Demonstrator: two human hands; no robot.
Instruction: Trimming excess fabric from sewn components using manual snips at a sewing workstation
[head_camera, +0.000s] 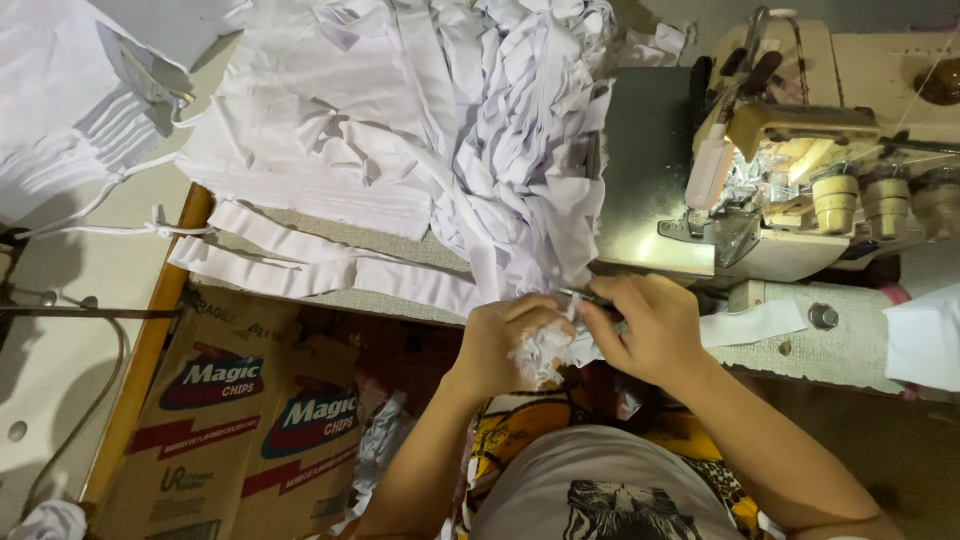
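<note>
Cluttered sewing table (640, 150), cardboard box (215, 420) beneath

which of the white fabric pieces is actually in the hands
The small crumpled white piece at the table's near edge, pinched between the left hand and right hand. The big white pile and the folded strips lie untouched.

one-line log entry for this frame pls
left hand: bunches white fabric piece | right hand: grips small dark tool at the fabric | white fabric pile behind | sewing machine to right
</note>
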